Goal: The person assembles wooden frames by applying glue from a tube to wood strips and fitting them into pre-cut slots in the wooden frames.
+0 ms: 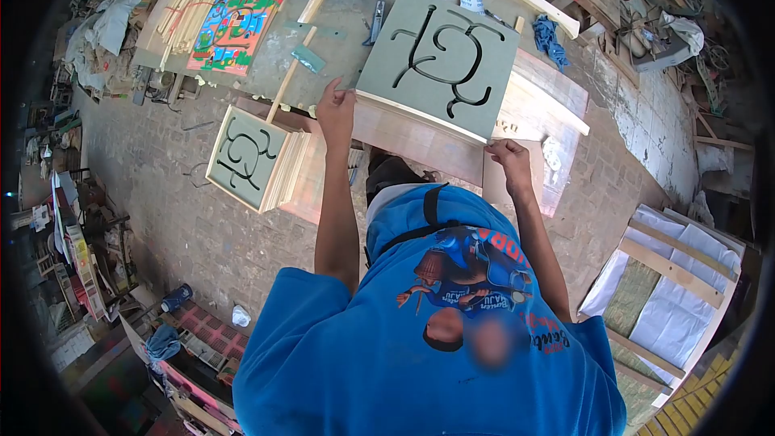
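Probably light and stiff, the thin pale wooden strip [421, 116] is sensibly end-pinched between left hand [335, 108] and right hand [513, 164].

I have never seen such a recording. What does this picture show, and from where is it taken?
There is no machine: a person in a blue printed T-shirt works with bare hands. The camera sits on the person's head, looking forward and down. On the grey-green worktable lie a grey square board with black curved grooves, a colourful painted board and a bundle of thin wooden sticks. The left hand and right hand have fingers at opposite ends of a pale wooden strip along the grooved board's near edge; how firmly, I cannot tell.
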